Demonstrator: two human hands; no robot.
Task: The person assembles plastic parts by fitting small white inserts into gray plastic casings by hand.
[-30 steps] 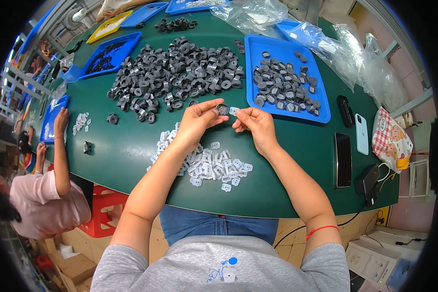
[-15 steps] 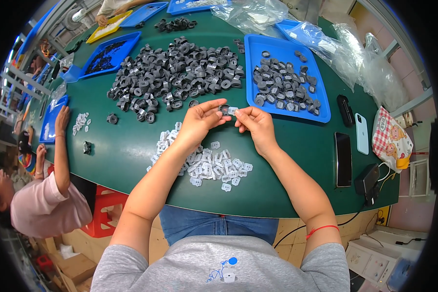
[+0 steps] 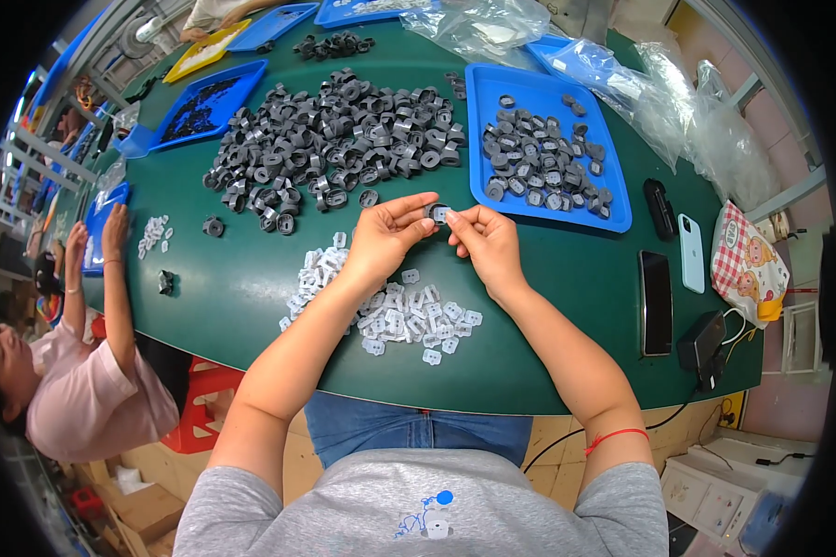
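My left hand [image 3: 387, 239] pinches a small dark grey plastic housing [image 3: 434, 209] between thumb and fingers. A white plastic insert [image 3: 440, 214] shows inside the housing's opening. From the other side, my right hand [image 3: 489, 247] closes thumb and forefinger on the edge of that white insert; the exact contact is partly hidden by the fingertips. Beneath my left wrist, a pile of white inserts [image 3: 401, 317] spreads over the green table [image 3: 529, 357]. Beyond my hands lies a large heap of grey housings [image 3: 334, 139]. To the right, a blue tray [image 3: 567, 219] holds several housings with white inserts in them.
Two phones, one black [image 3: 655, 304] and one pale blue [image 3: 691, 253], lie at the right, beside a black case [image 3: 659, 211] and a checked pouch [image 3: 741, 260]. Clear plastic bags [image 3: 622, 97] cover the far right. A co-worker in pink [image 3: 102, 404] sits at the left by another blue tray [image 3: 118, 197].
The white insert, earlier sticking out to the right of the housing, now sits within its opening. My right hand has shifted slightly left. The co-worker's hands moved at the left tray.
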